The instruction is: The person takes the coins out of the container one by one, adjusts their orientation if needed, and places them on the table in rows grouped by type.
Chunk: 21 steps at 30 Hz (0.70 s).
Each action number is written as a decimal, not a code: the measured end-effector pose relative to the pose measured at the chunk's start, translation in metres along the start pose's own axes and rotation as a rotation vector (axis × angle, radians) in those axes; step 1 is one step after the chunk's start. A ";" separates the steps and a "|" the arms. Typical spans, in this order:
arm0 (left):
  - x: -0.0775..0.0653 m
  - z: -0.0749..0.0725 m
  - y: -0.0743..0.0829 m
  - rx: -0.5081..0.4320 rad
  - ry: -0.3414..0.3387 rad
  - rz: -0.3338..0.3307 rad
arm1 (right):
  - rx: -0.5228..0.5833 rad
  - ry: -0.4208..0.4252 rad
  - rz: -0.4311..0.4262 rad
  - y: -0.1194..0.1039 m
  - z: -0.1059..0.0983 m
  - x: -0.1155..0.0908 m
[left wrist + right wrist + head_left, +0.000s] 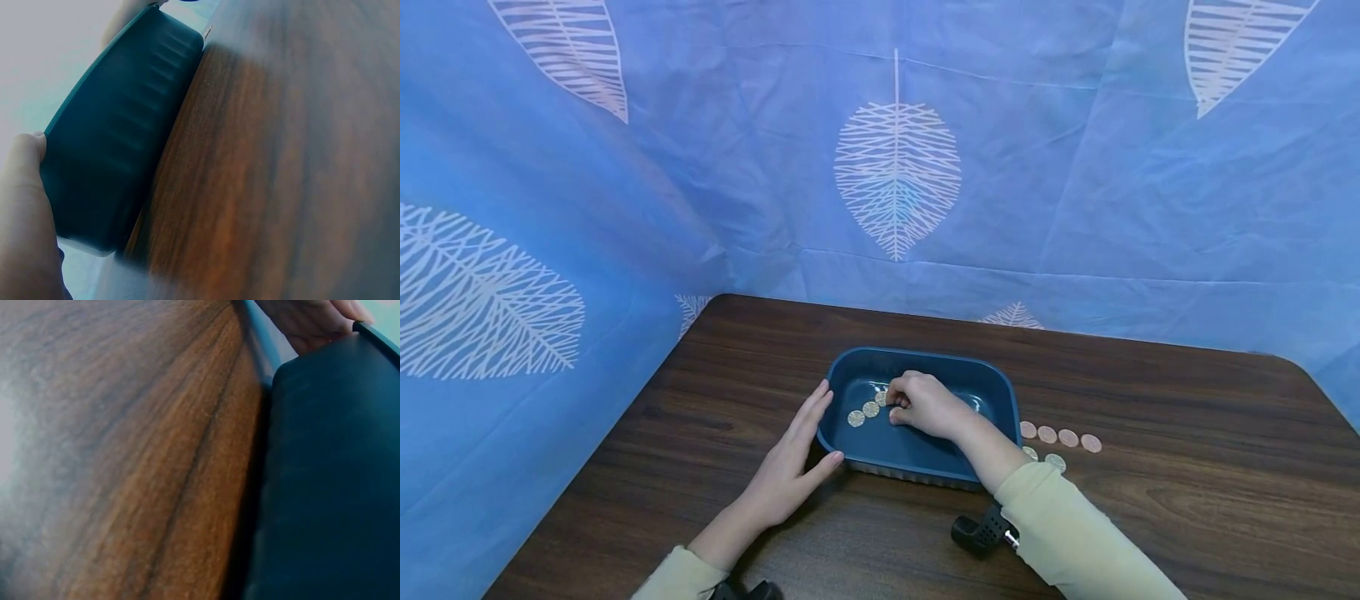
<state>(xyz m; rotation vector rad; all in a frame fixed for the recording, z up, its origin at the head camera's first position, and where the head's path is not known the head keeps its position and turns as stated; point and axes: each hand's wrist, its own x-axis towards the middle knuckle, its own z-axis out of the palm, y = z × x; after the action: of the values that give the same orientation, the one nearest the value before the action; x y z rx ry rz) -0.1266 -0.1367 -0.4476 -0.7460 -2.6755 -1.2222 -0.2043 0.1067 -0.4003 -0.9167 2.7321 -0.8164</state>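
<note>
Right grip: lowered into the tray, fingers curled and thumb bent in, the gap narrow; I cannot tell whether a coin is held between the tips. Three gold-toned coins lie flat on the tray floor in a slanting row, left of this grip, the farthest one just beside its fingertips. Left grip: wide, fingers extended along the left wall of the tray, thumb spread toward the near wall. My left wrist view shows its thumb against the rim. The tray sits flat on the wooden surface, ahead of the left grip and beneath the right one. Outside the tray, to the right of the right grip, four pinkish coins form a row; two pale coins lie nearer me, close to the right sleeve. Beyond both grips hangs a blue cloth with white leaf prints.
</note>
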 end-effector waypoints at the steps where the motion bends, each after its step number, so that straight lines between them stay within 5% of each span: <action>1: 0.000 0.000 0.000 0.000 0.001 0.003 | 0.005 -0.005 0.014 0.000 0.000 0.000; 21: 0.000 -0.001 -0.002 -0.006 0.008 0.010 | 0.054 -0.099 0.119 -0.006 -0.001 -0.003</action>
<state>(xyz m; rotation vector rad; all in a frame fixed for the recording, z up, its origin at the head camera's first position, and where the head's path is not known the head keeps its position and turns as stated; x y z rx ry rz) -0.1270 -0.1382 -0.4484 -0.7522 -2.6596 -1.2284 -0.1991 0.1050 -0.3964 -0.7553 2.6372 -0.7967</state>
